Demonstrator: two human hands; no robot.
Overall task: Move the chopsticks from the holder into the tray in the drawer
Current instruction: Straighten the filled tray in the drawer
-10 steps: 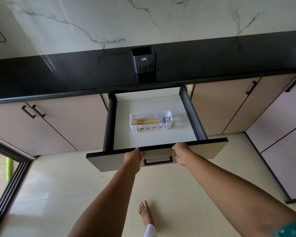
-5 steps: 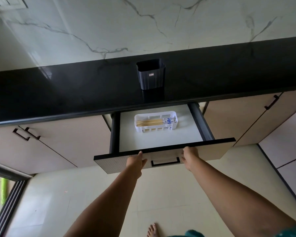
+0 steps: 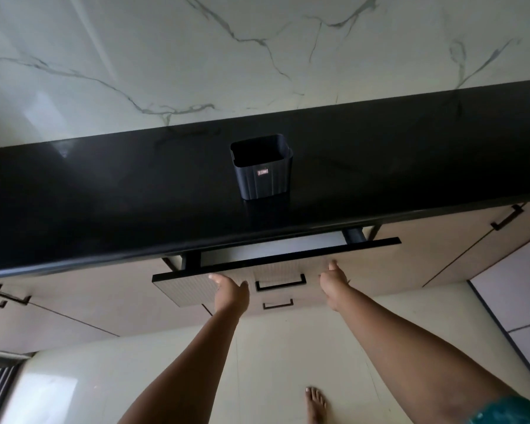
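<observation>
Both hands lie flat on the drawer front (image 3: pixel 288 272), fingers straight: left hand (image 3: pixel 230 291) left of the handle (image 3: pixel 280 283), right hand (image 3: pixel 334 280) right of it. Earlier the drawer stood wide; now only a thin strip shows. Tray and chopsticks are hidden under the counter (image 3: pixel 104 203). Up there stands the black holder (image 3: pixel 262 168).

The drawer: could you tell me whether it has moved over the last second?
Yes. The drawer has slid inward under the black counter, leaving only a narrow gap.
</observation>
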